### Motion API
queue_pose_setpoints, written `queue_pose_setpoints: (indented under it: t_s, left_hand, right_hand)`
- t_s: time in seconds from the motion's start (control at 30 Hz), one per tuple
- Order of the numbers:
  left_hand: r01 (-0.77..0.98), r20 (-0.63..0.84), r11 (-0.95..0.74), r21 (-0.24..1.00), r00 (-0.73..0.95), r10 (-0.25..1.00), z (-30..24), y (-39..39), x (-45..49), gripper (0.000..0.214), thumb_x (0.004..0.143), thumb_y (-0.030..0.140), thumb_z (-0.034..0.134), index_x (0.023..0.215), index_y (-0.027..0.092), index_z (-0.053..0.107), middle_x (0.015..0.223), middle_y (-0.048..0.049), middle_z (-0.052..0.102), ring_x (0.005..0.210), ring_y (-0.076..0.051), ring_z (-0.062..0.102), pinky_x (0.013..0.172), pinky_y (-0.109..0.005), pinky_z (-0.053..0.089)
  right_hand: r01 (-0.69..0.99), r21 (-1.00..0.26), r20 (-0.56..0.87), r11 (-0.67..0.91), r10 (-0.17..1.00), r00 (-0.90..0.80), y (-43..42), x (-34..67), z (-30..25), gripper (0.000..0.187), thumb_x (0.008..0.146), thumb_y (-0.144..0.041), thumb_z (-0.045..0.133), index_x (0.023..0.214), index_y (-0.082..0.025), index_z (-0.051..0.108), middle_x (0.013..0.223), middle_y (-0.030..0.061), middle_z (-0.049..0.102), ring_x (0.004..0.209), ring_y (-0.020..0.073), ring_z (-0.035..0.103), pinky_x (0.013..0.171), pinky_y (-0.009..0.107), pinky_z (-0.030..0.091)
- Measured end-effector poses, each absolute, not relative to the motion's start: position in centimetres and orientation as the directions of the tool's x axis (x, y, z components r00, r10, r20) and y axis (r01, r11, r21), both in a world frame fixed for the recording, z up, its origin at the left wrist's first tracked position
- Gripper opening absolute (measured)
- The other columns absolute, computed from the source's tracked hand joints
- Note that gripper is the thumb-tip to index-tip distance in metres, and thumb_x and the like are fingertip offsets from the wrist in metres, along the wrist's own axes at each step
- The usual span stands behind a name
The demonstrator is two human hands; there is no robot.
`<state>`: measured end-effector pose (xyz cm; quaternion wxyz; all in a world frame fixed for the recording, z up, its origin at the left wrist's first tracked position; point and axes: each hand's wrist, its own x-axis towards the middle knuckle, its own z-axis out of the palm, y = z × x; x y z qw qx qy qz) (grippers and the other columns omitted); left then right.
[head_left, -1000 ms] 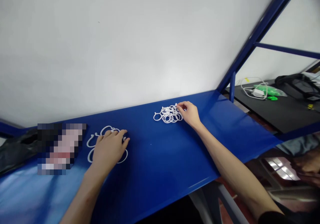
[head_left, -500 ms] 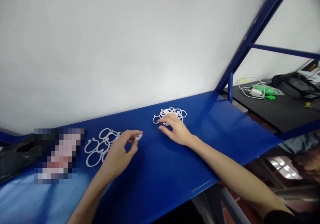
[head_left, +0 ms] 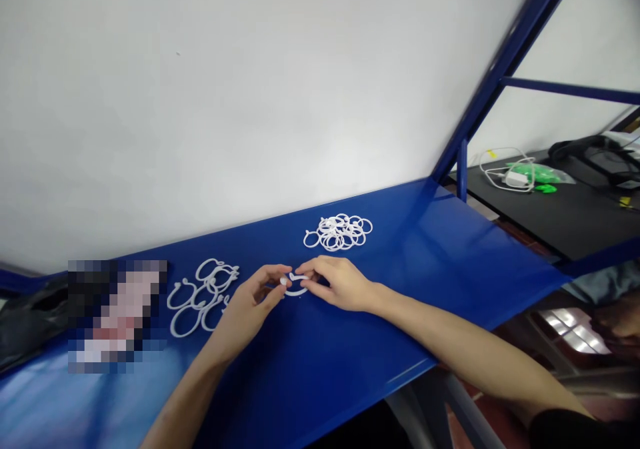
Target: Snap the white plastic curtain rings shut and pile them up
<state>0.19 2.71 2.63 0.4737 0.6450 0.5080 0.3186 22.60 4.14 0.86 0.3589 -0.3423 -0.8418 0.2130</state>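
Observation:
Both of my hands meet over the middle of the blue shelf [head_left: 450, 249], pinching one white plastic ring [head_left: 296, 285] between them. My left hand [head_left: 250, 305] grips its left end with thumb and forefinger. My right hand [head_left: 336, 282] holds its right side with closed fingertips. A pile of several small closed white rings [head_left: 340, 231] lies behind my right hand, near the wall. To the left of my left hand lies a looser group of several opened white rings [head_left: 200, 295].
A blurred-out object [head_left: 117, 315] lies at the left of the shelf, with dark material [head_left: 30, 315] beside it. Blue frame posts [head_left: 495, 79] rise at the right. Beyond them a black table [head_left: 560, 215] holds a white cable, green items and a dark bag.
My right hand left the far pile of rings and came toward me to the middle. My left hand lifted off the opened rings and moved right. Both now pinch one ring.

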Motion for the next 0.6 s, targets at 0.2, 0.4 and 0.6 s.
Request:
queue_pose_setpoints:
  t_s: [0.2, 0.4, 0.6]
  left_hand:
    - [0.358, -0.086, -0.019, 0.934, 0.277, 0.957, 3.0, 2.7, 0.2, 0.034, 0.087, 0.05, 0.063, 0.109, 0.024, 0.066, 0.11, -0.0043, 0.071, 0.094, -0.019, 0.067, 0.09, -0.036, 0.056]
    - [0.367, -0.068, -0.029, 0.93, 0.249, 0.966, 2.5, 3.0, -0.1, 0.037, 0.086, 0.048, 0.064, 0.114, 0.024, 0.067, 0.114, -0.0058, 0.072, 0.092, -0.019, 0.069, 0.088, -0.037, 0.057]
    - [0.487, -0.055, -0.081, 0.87, 0.259, 0.964, 1.8, 3.3, -0.1, 0.04, 0.089, 0.053, 0.06, 0.113, 0.023, 0.07, 0.111, -0.0056, 0.074, 0.092, -0.02, 0.07, 0.086, -0.036, 0.056]
  right_hand:
    - [0.428, -0.599, 0.461, 0.677, 0.728, -0.507, 4.1, 22.6, 0.8, 0.021, 0.098, -0.028, 0.059, 0.117, -0.019, 0.064, 0.099, 0.0057, 0.074, 0.081, 0.0142, 0.07, 0.076, 0.027, 0.056]
    - [0.436, -0.569, 0.487, 0.697, 0.713, -0.504, 4.0, 22.6, 0.8, 0.018, 0.099, -0.026, 0.058, 0.115, -0.018, 0.064, 0.094, 0.0052, 0.072, 0.082, 0.0152, 0.068, 0.076, 0.029, 0.055]
    - [0.428, -0.564, 0.504, 0.706, 0.705, -0.499, 4.1, 22.5, 0.9, 0.017, 0.099, -0.025, 0.059, 0.113, -0.018, 0.065, 0.092, 0.0048, 0.072, 0.084, 0.0161, 0.067, 0.076, 0.029, 0.055]
